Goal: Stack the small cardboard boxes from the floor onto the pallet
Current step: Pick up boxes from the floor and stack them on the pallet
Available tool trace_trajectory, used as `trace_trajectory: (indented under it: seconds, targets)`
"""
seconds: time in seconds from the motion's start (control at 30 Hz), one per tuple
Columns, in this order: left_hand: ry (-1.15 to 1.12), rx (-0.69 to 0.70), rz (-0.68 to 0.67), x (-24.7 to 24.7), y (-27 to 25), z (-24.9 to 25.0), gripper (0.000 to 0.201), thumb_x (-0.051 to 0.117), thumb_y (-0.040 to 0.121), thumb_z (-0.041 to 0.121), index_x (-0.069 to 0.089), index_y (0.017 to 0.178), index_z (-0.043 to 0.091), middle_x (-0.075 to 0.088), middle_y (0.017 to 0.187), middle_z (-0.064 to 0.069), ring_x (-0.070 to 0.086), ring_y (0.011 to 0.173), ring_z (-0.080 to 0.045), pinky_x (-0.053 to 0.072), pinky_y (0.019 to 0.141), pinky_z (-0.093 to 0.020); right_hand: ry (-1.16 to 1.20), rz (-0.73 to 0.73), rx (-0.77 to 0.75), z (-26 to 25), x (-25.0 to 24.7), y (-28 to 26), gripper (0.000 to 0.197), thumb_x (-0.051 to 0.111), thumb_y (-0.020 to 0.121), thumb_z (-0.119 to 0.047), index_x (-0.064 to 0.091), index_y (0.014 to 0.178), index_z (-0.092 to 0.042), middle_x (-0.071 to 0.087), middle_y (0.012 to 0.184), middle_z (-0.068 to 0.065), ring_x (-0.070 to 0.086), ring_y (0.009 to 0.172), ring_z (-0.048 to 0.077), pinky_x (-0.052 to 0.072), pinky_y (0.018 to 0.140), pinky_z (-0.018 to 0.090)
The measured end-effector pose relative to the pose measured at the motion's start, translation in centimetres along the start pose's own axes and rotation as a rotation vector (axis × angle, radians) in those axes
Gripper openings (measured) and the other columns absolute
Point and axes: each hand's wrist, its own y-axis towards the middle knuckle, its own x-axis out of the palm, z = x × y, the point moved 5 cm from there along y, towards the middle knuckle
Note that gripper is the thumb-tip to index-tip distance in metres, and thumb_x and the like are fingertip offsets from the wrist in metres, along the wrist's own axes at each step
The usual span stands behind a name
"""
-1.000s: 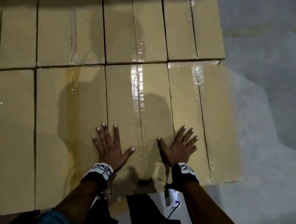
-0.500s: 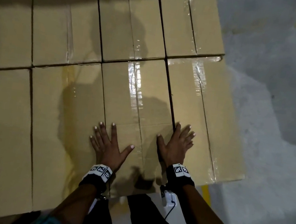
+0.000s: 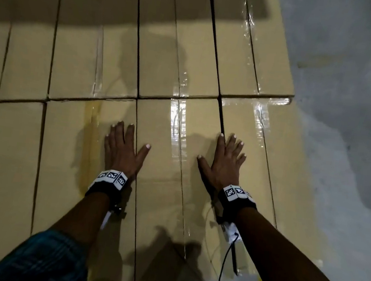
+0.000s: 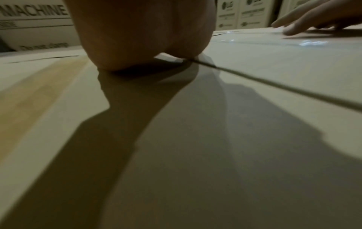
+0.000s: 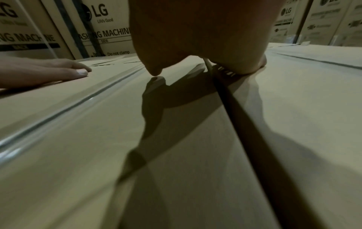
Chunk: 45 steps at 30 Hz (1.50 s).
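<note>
So the person has both hands flat on the top layer of long tan cardboard boxes sealed with clear tape down the middle. The left hand (image 3: 123, 148) rests palm-down with fingers straight and spread, holding nothing, and it straddles the seam between two boxes. The right hand (image 3: 222, 163) does the same thing: fingers straight, palm pressed, nothing gripped, lying over the next seam to the right. The long taped box between the hands (image 3: 169, 185) sits right under both thumbs, snug against its neighbours in the front row of the stack, with a second row packed just beyond the fingertips. The pallet itself is hidden under all that cardboard, and the grey concrete floor (image 3: 345, 137) shows off to the right of the right hand.

Looks like a press-and-square-up step, nudging that box flush with the rest.

Handling guess: the boxes look stiff, and the tops aren't sagging under the palms. The shiny tape strip (image 3: 177, 125) is probably slick, so a grip belongs on bare cardboard, ideally at the two short ends or under the long bottom edges. Weight is impossible to judge from here. No loose boxes show on the floor in the head view.
</note>
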Motion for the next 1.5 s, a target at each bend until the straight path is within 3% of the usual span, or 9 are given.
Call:
trace_trajectory:
  seconds: [0.17,0.27,0.33,0.43,0.53,0.63,1.13,1.5]
  targets:
    - [0.031,-0.025,0.064,-1.1,5.0,-0.7,0.093,0.035,0.087,0.080,0.019,0.160,0.025,0.008,0.167,-0.011,0.005,0.153,-0.033,0.001,0.125,-0.055,-0.023,-0.001,0.012,-1.8,-1.5,6.0,0.098,0.032,0.088,-0.074,-0.001,0.163,-0.021,-0.018,0.168,0.017,-0.019,0.153,0.042,-0.003,0.121,0.065]
    - [0.014,-0.038,0.131,-1.7,7.8,-0.1,0.095,0.051,0.082,0.081,0.018,0.159,0.035,0.009,0.164,-0.015,0.014,0.146,-0.040,0.007,0.122,-0.059,-0.017,0.061,0.026,-2.9,-2.3,9.7,0.093,0.039,0.092,-0.073,-0.001,0.163,-0.027,-0.019,0.168,0.017,-0.019,0.152,0.043,-0.005,0.120,0.066]
    - [-0.001,-0.050,0.164,-1.8,8.7,-0.1,0.099,0.055,0.080,0.081,0.011,0.159,0.041,-0.001,0.167,-0.015,0.009,0.148,-0.041,0.002,0.122,-0.056,-0.019,0.094,0.058,-3.7,-2.6,11.8,0.088,0.042,0.093,-0.072,0.001,0.162,-0.035,-0.019,0.168,0.014,-0.019,0.152,0.043,-0.006,0.118,0.067]
    - [0.030,-0.003,0.146,-1.5,9.1,0.0,0.097,0.046,0.082,0.084,0.003,0.160,0.045,-0.014,0.169,-0.009,-0.006,0.155,-0.036,-0.007,0.122,-0.055,-0.115,0.092,0.059,-4.5,-2.4,13.8,0.075,0.031,0.095,-0.073,0.005,0.160,-0.045,-0.017,0.169,0.010,-0.018,0.152,0.044,-0.004,0.114,0.076]
    - [0.084,0.017,0.082,-1.1,9.8,0.0,0.090,0.031,0.085,0.087,0.007,0.161,0.045,-0.010,0.171,-0.002,-0.010,0.157,-0.027,-0.006,0.122,-0.061,-0.141,0.076,0.033,-4.3,-2.2,14.3,0.067,0.023,0.098,-0.072,0.005,0.159,-0.049,-0.015,0.170,0.001,-0.018,0.153,0.041,-0.004,0.110,0.081]
    - [0.110,0.023,0.089,-0.9,9.9,0.0,0.089,0.029,0.086,0.087,0.013,0.161,0.043,-0.003,0.172,-0.002,-0.007,0.157,-0.027,-0.006,0.122,-0.062,-0.143,0.081,0.027,-4.1,-2.2,14.2,0.065,0.020,0.099,-0.071,0.001,0.157,-0.051,-0.011,0.171,-0.005,-0.016,0.155,0.038,-0.003,0.109,0.082]
    - [0.164,0.022,0.083,-0.9,10.0,0.2,0.085,0.029,0.085,0.086,0.015,0.159,0.047,-0.002,0.172,-0.003,-0.005,0.157,-0.030,-0.001,0.121,-0.066,-0.161,0.089,0.011,-3.9,-1.8,14.3,0.064,0.017,0.100,-0.070,0.001,0.159,-0.049,-0.012,0.171,-0.006,-0.015,0.156,0.033,-0.001,0.108,0.083]
    - [0.150,-0.003,0.047,-1.2,9.8,0.3,0.085,0.029,0.084,0.087,0.016,0.159,0.047,-0.003,0.172,-0.002,-0.007,0.157,-0.030,-0.003,0.121,-0.066,-0.137,0.098,0.012,-4.0,-1.8,14.2,0.065,0.026,0.100,-0.068,0.004,0.159,-0.050,-0.011,0.171,-0.007,-0.013,0.156,0.033,-0.003,0.107,0.084]
